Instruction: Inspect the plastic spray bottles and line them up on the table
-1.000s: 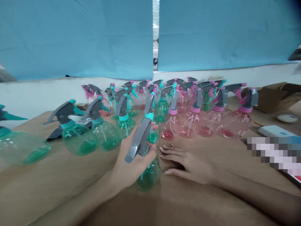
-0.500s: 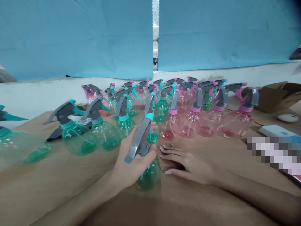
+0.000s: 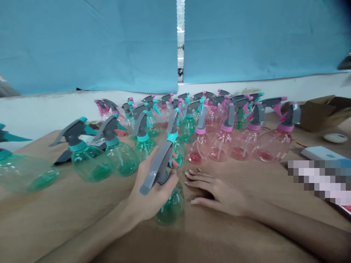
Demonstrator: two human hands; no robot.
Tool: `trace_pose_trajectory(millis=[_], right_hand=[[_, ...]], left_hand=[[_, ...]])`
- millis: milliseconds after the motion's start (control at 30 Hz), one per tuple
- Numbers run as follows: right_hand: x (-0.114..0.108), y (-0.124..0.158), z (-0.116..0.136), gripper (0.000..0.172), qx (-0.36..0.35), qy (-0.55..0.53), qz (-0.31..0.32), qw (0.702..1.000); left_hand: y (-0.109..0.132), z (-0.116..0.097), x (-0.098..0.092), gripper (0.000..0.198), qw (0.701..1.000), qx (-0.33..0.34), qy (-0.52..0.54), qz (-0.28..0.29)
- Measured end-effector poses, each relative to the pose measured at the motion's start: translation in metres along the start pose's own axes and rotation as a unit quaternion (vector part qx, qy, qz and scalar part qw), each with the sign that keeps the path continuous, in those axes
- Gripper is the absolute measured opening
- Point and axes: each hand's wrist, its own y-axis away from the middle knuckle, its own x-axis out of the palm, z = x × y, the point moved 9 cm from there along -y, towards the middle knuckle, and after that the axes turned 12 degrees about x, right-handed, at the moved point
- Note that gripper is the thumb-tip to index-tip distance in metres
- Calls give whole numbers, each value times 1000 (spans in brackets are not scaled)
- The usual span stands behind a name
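Note:
My left hand [image 3: 150,190] is wrapped round the neck of a green spray bottle [image 3: 171,208] with a grey trigger head, just in front of me. Its fingers partly hide the bottle's collar. To the right, my right hand [image 3: 216,191] lies palm down on the wooden table [image 3: 233,237], fingers stretched out and holding nothing. Beyond my left hand stand several green spray bottles, one of them a green bottle [image 3: 122,160] with a turquoise collar. Past my right hand is a row of pink spray bottles, the nearest being a pink bottle [image 3: 196,146].
More green and pink spray bottles crowd the back of the table. A large green bottle [image 3: 27,171] is at the far left. On the right are a cardboard box [image 3: 315,113], a white computer mouse [image 3: 335,137] and a white box [image 3: 319,152]. A blue cloth [image 3: 90,44] hangs behind.
My left hand and the green spray bottle in it have shifted slightly left and toward me. My right hand stays flat on the table in nearly the same place.

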Motion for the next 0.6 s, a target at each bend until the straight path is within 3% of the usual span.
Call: trace_pose_trajectory(millis=[233,400,600], right_hand=[[0,0,1,56,-4,4,-2,1000],[-2,2,5,66,33,-42,-11,999],[-12,-6,53,81,33,-122,-37,991]], left_hand=[[1,2,1,38,999,6,-37,7],[7,11,4,40,1000,-1,-24,13],[14,10,-1,43,999,-10,25,21]])
